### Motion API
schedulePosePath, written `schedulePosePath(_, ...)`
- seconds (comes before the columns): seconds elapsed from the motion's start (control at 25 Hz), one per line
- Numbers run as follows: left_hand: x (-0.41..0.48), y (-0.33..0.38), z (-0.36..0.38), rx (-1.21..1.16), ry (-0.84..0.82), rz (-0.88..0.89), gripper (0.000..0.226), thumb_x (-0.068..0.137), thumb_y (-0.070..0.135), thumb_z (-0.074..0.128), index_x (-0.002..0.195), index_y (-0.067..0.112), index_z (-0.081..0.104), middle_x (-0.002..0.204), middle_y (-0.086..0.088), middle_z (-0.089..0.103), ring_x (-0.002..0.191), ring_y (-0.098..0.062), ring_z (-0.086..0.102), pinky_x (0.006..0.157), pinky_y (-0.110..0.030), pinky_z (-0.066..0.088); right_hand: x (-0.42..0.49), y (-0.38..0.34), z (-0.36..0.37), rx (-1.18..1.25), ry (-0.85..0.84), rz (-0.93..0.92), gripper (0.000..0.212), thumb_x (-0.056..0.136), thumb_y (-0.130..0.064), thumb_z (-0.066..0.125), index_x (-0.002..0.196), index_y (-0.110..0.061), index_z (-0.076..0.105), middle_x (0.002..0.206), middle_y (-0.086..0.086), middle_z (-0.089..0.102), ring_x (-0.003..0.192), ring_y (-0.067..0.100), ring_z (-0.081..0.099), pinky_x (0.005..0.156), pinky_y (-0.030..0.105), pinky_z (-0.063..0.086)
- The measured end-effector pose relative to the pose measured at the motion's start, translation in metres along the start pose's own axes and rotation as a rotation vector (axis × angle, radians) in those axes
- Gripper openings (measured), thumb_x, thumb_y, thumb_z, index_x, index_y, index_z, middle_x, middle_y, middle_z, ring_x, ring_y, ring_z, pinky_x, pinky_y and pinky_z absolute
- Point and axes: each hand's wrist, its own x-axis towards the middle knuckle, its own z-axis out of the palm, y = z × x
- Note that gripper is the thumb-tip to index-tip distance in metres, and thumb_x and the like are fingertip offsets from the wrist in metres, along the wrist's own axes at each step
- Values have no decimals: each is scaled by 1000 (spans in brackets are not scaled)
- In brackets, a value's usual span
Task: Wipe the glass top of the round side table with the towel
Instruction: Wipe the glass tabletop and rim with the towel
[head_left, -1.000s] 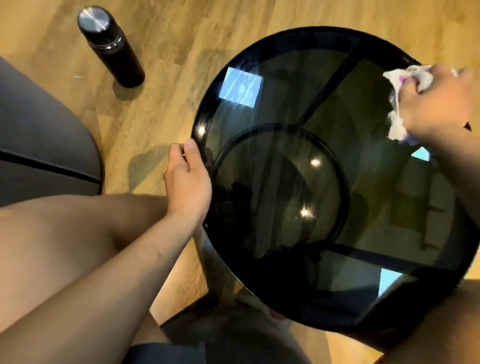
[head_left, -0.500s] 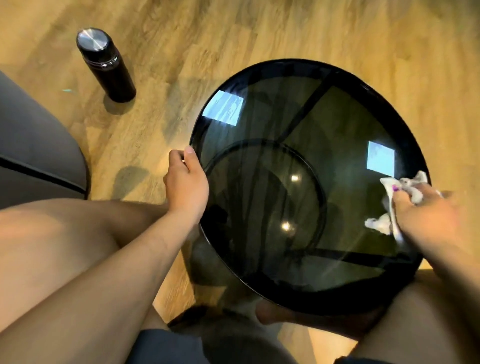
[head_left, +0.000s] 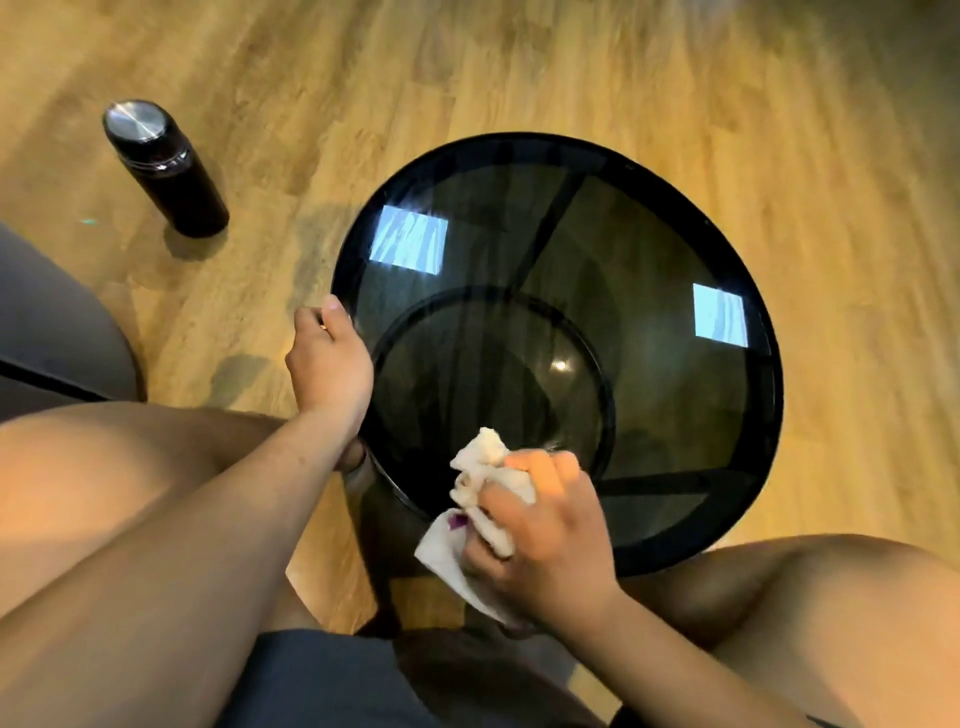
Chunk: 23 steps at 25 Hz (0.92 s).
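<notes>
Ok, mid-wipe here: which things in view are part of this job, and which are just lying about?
Part of the job:
- glass top of the round side table
- towel, bunched in the right hand at the near edge
- left hand, gripping the table's rim

Just lying about:
- black flask, upright on the wooden floor
- grey seat at the left edge

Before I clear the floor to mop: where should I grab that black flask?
Grip the black flask around its cylindrical body, below the steel cap, coming in from the side. It stands upright on the wooden floor, clear all round.
</notes>
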Motion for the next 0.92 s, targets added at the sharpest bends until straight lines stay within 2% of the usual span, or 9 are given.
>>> schedulePosePath(0.08, 0, 0, 0, -9, -7, 8, 36, 103, 42, 28, 96, 12, 47, 78, 4, 49, 67, -12, 46, 61, -19, 27, -3, 58, -15, -50, 64, 52, 22, 72, -37, 66, 79, -16, 69, 92, 10, 60, 81, 30, 50, 63, 39, 45)
schedulePosePath(0.16, 2, -4, 0, -16, -5, 9, 36, 103, 42, 29, 95, 12, 47, 76, 8, 47, 65, -4, 44, 56, -19, 27, 9, 124, -31, -183, 79, 301, 36, 78, -45, 54, 89, -15, 72, 102, 14, 59, 90, 36, 50, 71, 40, 47)
schedulePosePath(0.28, 4, -6, 2, -12, -5, 11, 37, 103, 42, 28, 95, 11, 47, 75, 5, 48, 65, -6, 44, 49, -17, 31, 57, 216, -40, -308, 72, 645, 53, 85, -54, 35, 107, -15, 64, 109, 24, 61, 105, 44, 51, 91, 48, 45)
schedulePosePath(0.44, 6, -10, 2, 2, 0, 24, 36, 103, 42, 28, 93, 12, 46, 74, 3, 47, 67, -8, 44, 51, -17, 29, 100, 223, -35, -259, 130, 918, 56, 86, -57, 33, 110, -15, 60, 111, 23, 61, 107, 44, 54, 91, 49, 47)
schedulePosePath(0.52, 7, -8, 3, 6, 5, 24, 37, 103, 42, 28, 92, 12, 45, 72, 3, 47, 65, -9, 44, 51, -22, 29, 97, 168, -20, -245, 183, 813, 50, 83, -52, 40, 105, -14, 64, 108, 22, 57, 100, 44, 52, 81, 43, 46)
schedulePosePath(0.64, 5, -5, 1, 17, 9, 19, 39, 103, 42, 27, 94, 10, 46, 72, 0, 47, 64, -12, 44, 51, -29, 27, 80, 53, 7, -100, 194, 455, 41, 75, -51, 50, 85, -16, 69, 93, 12, 55, 86, 30, 47, 66, 28, 30)
schedulePosePath(0.76, 5, -3, 0, 30, 27, 58, 36, 104, 38, 28, 94, 8, 46, 71, 2, 47, 64, -14, 43, 56, -30, 22, 74, -35, 27, -9, 135, 99, 32, 74, -52, 55, 79, -23, 66, 93, 5, 54, 82, 20, 36, 62, 27, 29)
schedulePosePath(0.88, 4, -4, 0, 15, 25, 49, 35, 103, 38, 29, 98, 8, 48, 73, 2, 47, 69, -20, 45, 62, -27, 26, 63, -23, 20, 54, -3, -179, 30, 78, -51, 60, 85, -22, 66, 98, 6, 57, 81, 24, 48, 55, 31, 42)
schedulePosePath(0.92, 4, -5, 1, 6, 23, 31, 36, 103, 39, 29, 99, 9, 49, 74, 2, 48, 71, -21, 46, 64, -29, 29, 59, 2, 12, 64, -11, -184, 27, 78, -47, 63, 84, -21, 68, 96, 6, 61, 79, 25, 53, 56, 32, 45)
